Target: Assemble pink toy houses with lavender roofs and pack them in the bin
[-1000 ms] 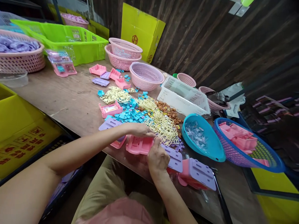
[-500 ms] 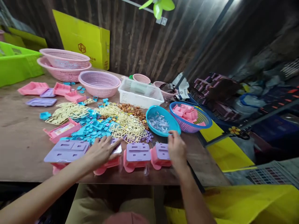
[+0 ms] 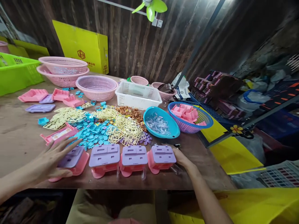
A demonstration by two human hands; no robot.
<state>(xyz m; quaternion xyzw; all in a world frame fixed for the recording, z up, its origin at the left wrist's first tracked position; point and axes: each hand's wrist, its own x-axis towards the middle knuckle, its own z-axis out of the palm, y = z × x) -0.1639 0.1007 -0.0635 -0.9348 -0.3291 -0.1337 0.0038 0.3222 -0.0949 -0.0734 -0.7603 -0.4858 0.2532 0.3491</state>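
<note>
Several pink toy cases with purple lids stand in a row along the table's near edge. My left hand (image 3: 52, 160) lies spread over the leftmost case (image 3: 74, 159), fingers apart on its lid. My right hand (image 3: 181, 158) touches the right side of the rightmost case (image 3: 161, 158). Two more cases (image 3: 104, 159) (image 3: 133, 158) stand between them.
Behind the row lie yellow sprues (image 3: 125, 129), small blue parts (image 3: 93, 132) and brown pieces (image 3: 130, 112). A blue bowl (image 3: 171, 132) holds clear parts; a blue-rimmed basket (image 3: 205, 124) holds pink parts. A white crate (image 3: 137, 101), pink baskets (image 3: 97, 87) and a green crate (image 3: 16, 73) stand further back.
My left hand slid left onto the leftmost case. My right hand dropped from the blue bowl's edge to the rightmost case. The cases now stand spaced in a row.
</note>
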